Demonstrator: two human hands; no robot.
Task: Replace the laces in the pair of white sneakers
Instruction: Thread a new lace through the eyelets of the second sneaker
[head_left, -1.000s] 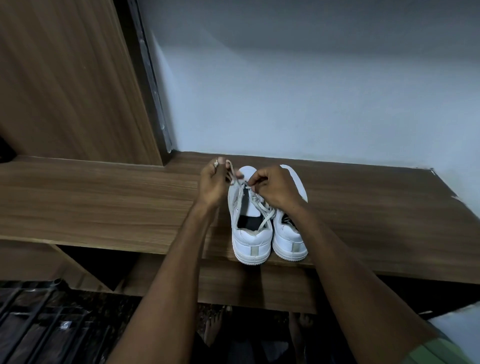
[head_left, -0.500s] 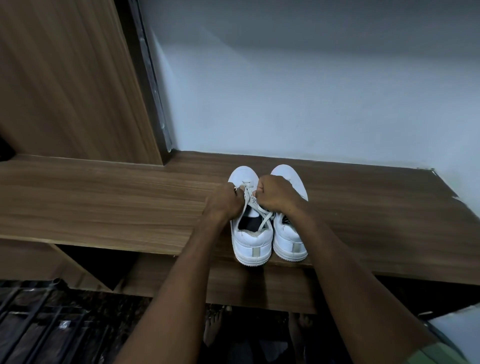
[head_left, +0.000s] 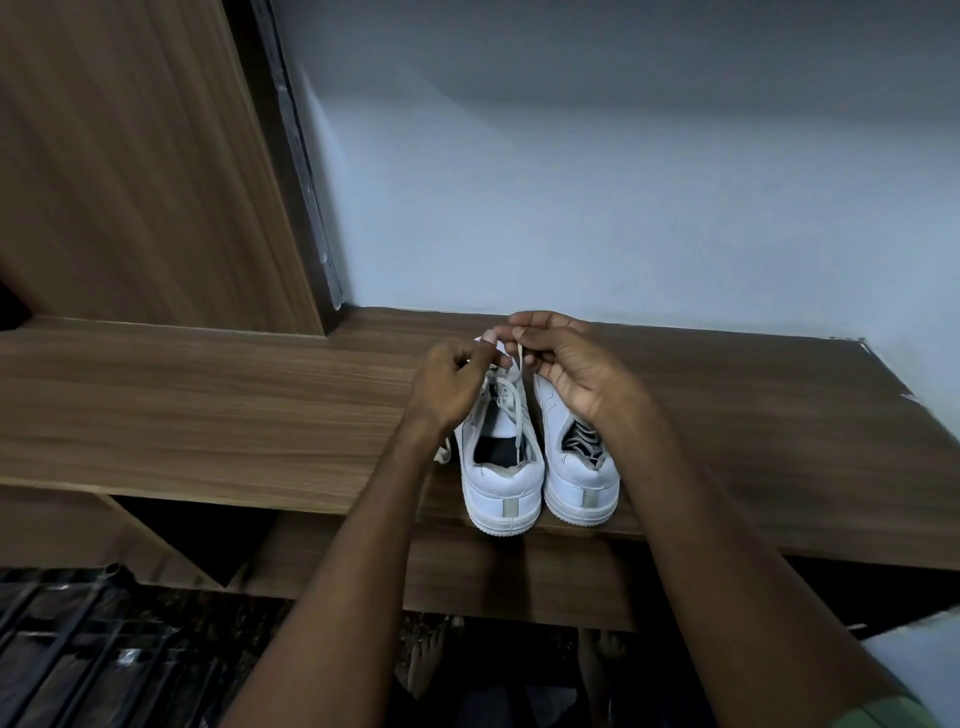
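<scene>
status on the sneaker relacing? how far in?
Done: nothing finished that shows. In hand: left hand and right hand pinch the lace over the left sneaker, loose in its eyelets, one end trailing on the shelf. Left: lacing this shoe; right sneaker untouched, lace tucked inside.

We've got a wood-grain desk (head_left: 208, 415) against a pale blue wall (head_left: 623, 182), with a tall wood panel (head_left: 130, 156) on the left. Down low at the left there's a dark metal grate (head_left: 78, 649) on the floor.
</scene>
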